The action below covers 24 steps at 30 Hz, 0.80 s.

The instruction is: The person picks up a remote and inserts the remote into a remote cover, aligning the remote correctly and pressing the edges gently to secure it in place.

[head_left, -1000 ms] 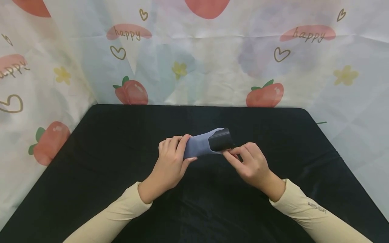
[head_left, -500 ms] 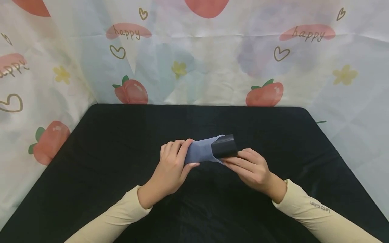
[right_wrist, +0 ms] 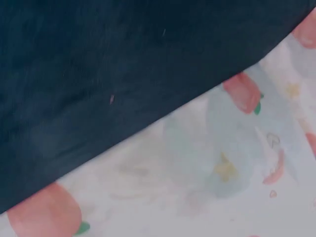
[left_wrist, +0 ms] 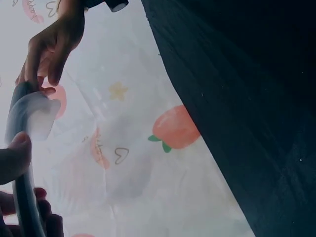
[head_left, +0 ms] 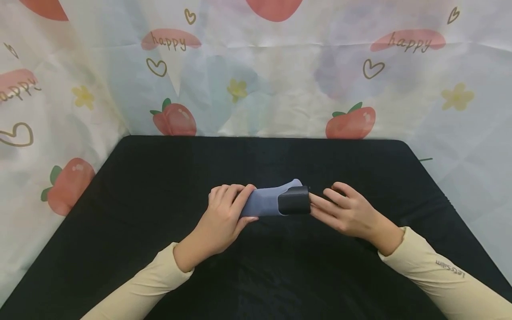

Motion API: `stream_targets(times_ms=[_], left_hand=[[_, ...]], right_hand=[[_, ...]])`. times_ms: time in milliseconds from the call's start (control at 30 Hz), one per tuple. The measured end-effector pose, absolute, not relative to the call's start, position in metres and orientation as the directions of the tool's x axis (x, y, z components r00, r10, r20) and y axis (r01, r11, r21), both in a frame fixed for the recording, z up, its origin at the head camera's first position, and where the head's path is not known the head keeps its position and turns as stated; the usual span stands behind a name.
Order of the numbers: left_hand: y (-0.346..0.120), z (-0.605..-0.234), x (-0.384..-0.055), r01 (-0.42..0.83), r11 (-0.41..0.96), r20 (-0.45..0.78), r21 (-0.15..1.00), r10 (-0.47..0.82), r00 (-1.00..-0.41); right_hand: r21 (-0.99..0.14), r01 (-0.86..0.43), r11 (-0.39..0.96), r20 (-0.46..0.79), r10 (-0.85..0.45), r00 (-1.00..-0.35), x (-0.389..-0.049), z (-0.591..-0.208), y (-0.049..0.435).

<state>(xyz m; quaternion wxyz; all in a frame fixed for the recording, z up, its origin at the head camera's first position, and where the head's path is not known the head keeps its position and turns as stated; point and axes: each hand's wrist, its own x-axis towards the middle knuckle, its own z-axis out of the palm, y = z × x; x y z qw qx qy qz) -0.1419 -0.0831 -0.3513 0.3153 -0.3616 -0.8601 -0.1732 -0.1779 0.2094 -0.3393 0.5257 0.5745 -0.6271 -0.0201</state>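
Observation:
My left hand (head_left: 222,215) grips the left end of a soft blue-grey cover (head_left: 262,202), fingers over the top and thumb along the near side. A flat black piece (head_left: 295,201) sticks out of the cover's right end, where the cover's far edge flares up. My right hand (head_left: 354,213) is at that end, thumb and index finger stretched to the black piece, the other fingers spread apart. In the left wrist view the covered thing (left_wrist: 27,190) shows edge-on as a slim strip, a pale translucent flap (left_wrist: 42,118) around its upper part. The right wrist view shows neither hand.
Both hands are over a table with a black cloth (head_left: 256,266). Behind it and at the sides hangs a white curtain (head_left: 280,80) printed with peaches, hearts and flowers.
The right hand has shifted right from the cover's lower edge to the black piece's end, its fingers now spread. The cover has turned nearly level; the left hand keeps its grip.

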Motion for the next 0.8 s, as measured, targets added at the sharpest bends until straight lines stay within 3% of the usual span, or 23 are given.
stream_targets(times_ms=[233, 567, 800], left_hand=[[-0.087, -0.346, -0.148, 0.738, 0.67, 0.611, 0.081, 0.551, -0.568], [-0.091, -0.34, -0.147, 0.715, 0.697, 0.547, 0.049, 0.581, -0.603], [-0.087, -0.338, -0.149, 0.673, 0.739, 0.58, 0.002, 0.548, -0.603]], right_hand=[[0.744, -0.56, 0.363, 0.567, -0.787, 0.243, -0.182, -0.33, 0.218], [0.771, -0.469, 0.431, 0.579, -0.781, 0.234, -0.183, -0.328, 0.216], [0.754, -0.523, 0.397, 0.589, -0.761, 0.272, -0.185, -0.333, 0.214]])
